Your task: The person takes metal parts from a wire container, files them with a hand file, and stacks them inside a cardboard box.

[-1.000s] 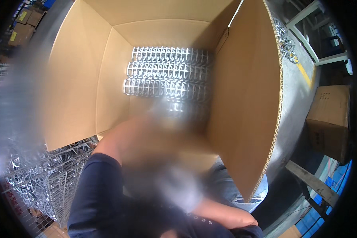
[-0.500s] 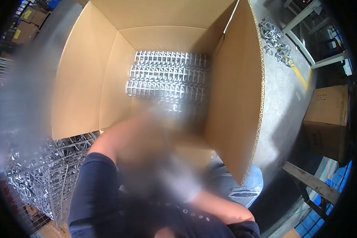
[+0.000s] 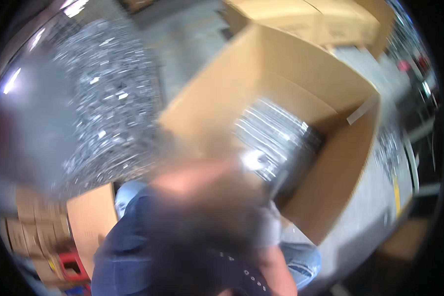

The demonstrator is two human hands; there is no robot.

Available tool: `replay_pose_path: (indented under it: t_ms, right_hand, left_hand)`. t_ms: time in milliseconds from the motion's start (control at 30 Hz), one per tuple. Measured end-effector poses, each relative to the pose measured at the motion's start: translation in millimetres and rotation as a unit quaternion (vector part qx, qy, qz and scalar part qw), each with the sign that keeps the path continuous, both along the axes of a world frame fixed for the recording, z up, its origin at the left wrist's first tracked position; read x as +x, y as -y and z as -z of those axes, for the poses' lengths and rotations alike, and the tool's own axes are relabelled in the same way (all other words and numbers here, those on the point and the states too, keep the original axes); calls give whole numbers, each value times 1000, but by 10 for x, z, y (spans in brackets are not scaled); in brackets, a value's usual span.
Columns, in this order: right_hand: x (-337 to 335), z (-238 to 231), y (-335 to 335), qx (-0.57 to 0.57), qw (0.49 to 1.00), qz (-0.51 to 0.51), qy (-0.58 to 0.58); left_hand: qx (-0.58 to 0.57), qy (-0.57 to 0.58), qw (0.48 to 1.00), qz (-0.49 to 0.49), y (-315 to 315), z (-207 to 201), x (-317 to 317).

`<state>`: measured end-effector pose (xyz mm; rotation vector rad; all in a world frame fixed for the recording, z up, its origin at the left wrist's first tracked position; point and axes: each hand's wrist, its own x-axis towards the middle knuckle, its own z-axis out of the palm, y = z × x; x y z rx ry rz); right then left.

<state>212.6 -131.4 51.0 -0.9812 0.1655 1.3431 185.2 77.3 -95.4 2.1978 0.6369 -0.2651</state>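
Observation:
In front of me a tall open cardboard box (image 3: 315,64) holds shiny wire-like metal parts (image 3: 269,130) packed in close rows. My left forearm reaches over the box's near side. My left hand (image 3: 252,160) shows as a white blur beside the near end of the rows; its fingers are smeared. My right hand (image 3: 271,226), in a pale glove, is near my body at the box's near edge. A blurred grey strip (image 3: 279,183) stands just above it; whether the hand holds it I cannot tell. A dark smudge hides the area between both hands.
A large heap of metal parts (image 3: 108,93) fills the left side. Closed cartons (image 3: 325,22) stand behind the box. More metal parts (image 3: 387,148) lie on the floor at right. A cardboard carton (image 3: 91,222) and a red crate (image 3: 73,266) are at lower left.
My view has swung left, so the box now sits tilted further right and the metal heap shows more fully. My left hand is still over the parts in the box.

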Motion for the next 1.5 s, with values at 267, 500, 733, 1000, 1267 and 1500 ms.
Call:
replay_pose_path:
  t_ms: [267,500,733,1000,1267,1500]
  right_hand:
    - [-186,4,-307,28,981,-177,74]
    - [-767,-514,-177,178,923,-217,264]
    - [-374,194,352,46,917,-111,380]
    - [-74,685,956,-6,889,-15,457]
    - [-95,697,903,-47,868,-26,494]
    - [-92,818,880,-42,859,-64,506]
  left_hand:
    - [285,111,916,-260,383,-2083,-2328]
    - [333,151,749,-553,-153,-3084,-4300]
    - [214,-127,895,-370,-1023,-2470,-4620]
    - [217,-162,810,-521,-1485,-1981,-4525]
    - [202,75,792,-571,-1691,-1841,-5022]
    - [84,321,765,-552,-1669,-2073,-4619]
